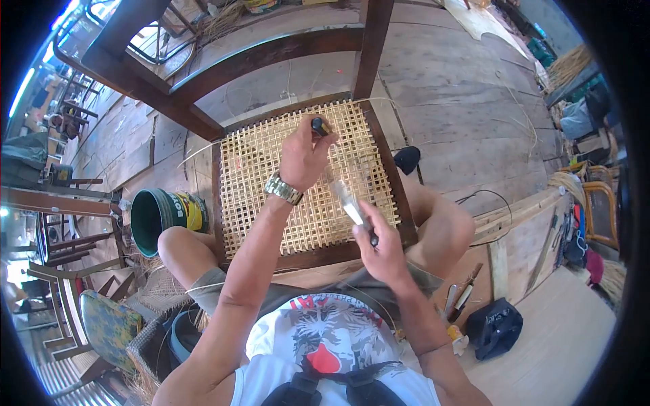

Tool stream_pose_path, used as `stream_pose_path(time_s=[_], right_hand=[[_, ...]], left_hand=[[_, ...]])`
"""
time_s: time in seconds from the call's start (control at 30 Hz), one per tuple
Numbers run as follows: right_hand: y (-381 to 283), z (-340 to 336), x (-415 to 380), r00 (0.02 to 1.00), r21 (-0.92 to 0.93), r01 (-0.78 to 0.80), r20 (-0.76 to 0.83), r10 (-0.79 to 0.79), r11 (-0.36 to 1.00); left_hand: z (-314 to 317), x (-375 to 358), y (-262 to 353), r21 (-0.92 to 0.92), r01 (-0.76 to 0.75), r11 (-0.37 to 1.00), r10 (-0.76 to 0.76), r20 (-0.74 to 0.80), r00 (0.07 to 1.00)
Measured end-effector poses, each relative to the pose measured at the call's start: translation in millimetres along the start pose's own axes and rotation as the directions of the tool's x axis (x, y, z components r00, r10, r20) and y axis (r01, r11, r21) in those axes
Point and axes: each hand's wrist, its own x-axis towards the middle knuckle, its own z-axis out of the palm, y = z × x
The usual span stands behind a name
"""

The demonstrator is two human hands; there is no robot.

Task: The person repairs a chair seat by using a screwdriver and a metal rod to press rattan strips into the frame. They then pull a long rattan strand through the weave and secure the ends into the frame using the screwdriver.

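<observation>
A wooden chair frame (305,260) with a woven cane seat (264,196) lies across my lap. Over the upper middle of the weave, my left hand (305,154), with a metal watch (283,189) on its wrist, is closed round a black-handled tool (319,126); the tool's working end is hidden. My right hand (380,245) is closed round the dark handle of a flat metal blade (351,207) at the lower right of the seat. The blade points up and left above the weave, apart from my left hand.
A green bucket (152,220) stands left of the seat. Wooden chair rails (271,59) rise beyond it. On the floor at the right are hand tools (463,298) and a dark bag (495,329). Loose cane strands (525,125) lie at the upper right.
</observation>
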Motion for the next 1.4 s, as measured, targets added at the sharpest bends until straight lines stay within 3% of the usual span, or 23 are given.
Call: stream_pose_path(time_s=[0.03, 0.07, 0.2, 0.33, 0.4, 0.43, 0.47, 0.53, 0.67, 0.73, 0.8, 0.83, 0.87, 0.93, 1.0, 1.07, 1.13, 1.2, 1.23, 1.27, 1.3, 1.33, 1.4], right_hand=[[-3.1, 6.2, 1.7, 0.989, -0.106, 0.042, -0.135, -0.056, 0.994], [-4.1, 7.5, -0.1, 0.99, -0.102, 0.04, -0.131, -0.054, 0.994], [-10.2, 9.0, -6.2, 0.999, -0.022, -0.013, 0.031, 0.013, 1.0], [-3.4, 15.4, -0.6, 0.99, 0.024, 0.131, 0.058, -0.132, 0.991], [-8.3, 3.0, 10.2, 0.975, -0.03, 0.006, 0.221, 0.001, 1.0], [-3.6, 2.9, 13.6, 0.984, -0.052, -0.112, 0.135, 0.118, 0.992], [1.0, 5.4, 14.6, 0.984, -0.051, -0.112, 0.133, 0.118, 0.992], [3.8, 10.1, 18.2, 0.994, -0.071, 0.026, -0.103, -0.033, 0.997], [0.5, 13.5, 12.3, 0.98, 0.021, 0.178, 0.092, -0.179, 0.984], [1.8, 10.7, 18.4, 0.971, 0.033, 0.167, 0.167, -0.17, 0.985], [6.0, 12.8, 26.2, 0.999, -0.05, -0.029, -0.017, 0.028, 0.998], [9.9, 20.6, 31.7, 0.978, -0.093, 0.048, -0.2, -0.065, 0.995], [8.5, 17.3, 32.0, 0.977, -0.091, 0.051, -0.2, -0.068, 0.995], [-5.8, 6.6, 28.4, 1.0, -0.064, -0.026, 0.008, 0.026, 0.998], [2.4, 9.7, 25.7, 0.998, -0.032, 0.017, 0.062, -0.015, 0.999], [4.0, 11.9, 24.9, 0.969, 0.041, 0.21, 0.127, -0.214, 0.977], [-0.2, 8.4, 28.4, 0.972, 0.067, 0.15, 0.174, -0.159, 0.986], [-10.4, 2.9, 36.0, 0.962, -0.048, -0.172, 0.208, 0.178, 0.984], [-3.9, 7.8, 38.1, 0.962, -0.048, -0.17, 0.207, 0.176, 0.984], [8.6, 17.1, 40.2, 1.0, -0.026, -0.027, -0.009, 0.027, 0.999], [8.1, 21.7, 43.1, 0.967, -0.035, 0.116, -0.225, -0.121, 0.993], [4.7, 20.0, 40.7, 0.967, -0.031, 0.114, -0.226, -0.118, 0.993], [-8.6, 12.1, 32.8, 0.997, -0.02, -0.06, 0.036, 0.061, 0.998]], left_hand=[[-6.7, -0.1, 7.4, -0.037, -0.025, 0.999, 0.024, -0.012, 1.0], [-11.2, -0.1, 11.3, -0.074, -0.05, 0.996, 0.048, -0.029, 0.998], [-16.2, 5.2, 13.6, -0.074, -0.019, 0.997, 0.014, -0.067, 0.998], [-1.0, 11.4, -3.8, -0.016, -0.062, 0.998, 0.061, -0.055, 0.997], [3.2, 12.5, -7.1, -0.006, -0.055, 0.998, 0.055, -0.041, 0.998], [3.1, 13.2, -5.2, -0.049, -0.066, 0.997, 0.063, -0.059, 0.996], [2.4, 14.6, -3.7, -0.091, -0.078, 0.993, 0.071, -0.078, 0.994], [-8.9, 19.0, 11.2, -0.068, -0.069, 0.995, 0.064, -0.075, 0.995], [-4.3, 28.6, -7.3, 0.02, -0.05, 0.999, 0.05, -0.049, 0.998], [-1.0, 32.1, -9.9, 0.013, -0.058, 0.998, 0.059, -0.047, 0.997], [-0.9, 32.7, -4.5, 0.008, -0.066, 0.998, 0.067, -0.047, 0.997], [-4.2, 33.6, 1.9, -0.048, -0.093, 0.995, 0.088, -0.09, 0.992], [-8.2, 35.6, 8.3, -0.1, -0.123, 0.987, 0.109, -0.136, 0.985], [-12.3, 37.6, 12.8, -0.058, -0.09, 0.994, 0.083, -0.108, 0.991], [-7.5, 45.4, 3.6, -0.024, -0.114, 0.993, 0.112, -0.069, 0.991], [-2.0, 46.8, -6.9, 0.024, -0.111, 0.994, 0.112, -0.038, 0.993], [1.7, 45.3, -10.5, 0.014, -0.157, 0.987, 0.158, -0.076, 0.985], [2.0, 43.9, -9.2, 0.02, -0.113, 0.993, 0.114, -0.052, 0.992], [1.4, 43.6, -6.6, 0.025, -0.069, 0.997, 0.069, -0.027, 0.997], [0.3, 42.9, -4.5, 0.026, -0.071, 0.997, 0.071, -0.027, 0.997], [-3.7, 42.4, 2.6, -0.036, -0.074, 0.997, 0.071, -0.067, 0.995], [-6.7, 42.5, 7.9, -0.096, -0.078, 0.992, 0.068, -0.105, 0.992], [-9.5, 47.9, 5.7, -0.091, -0.077, 0.993, 0.066, -0.127, 0.99]])
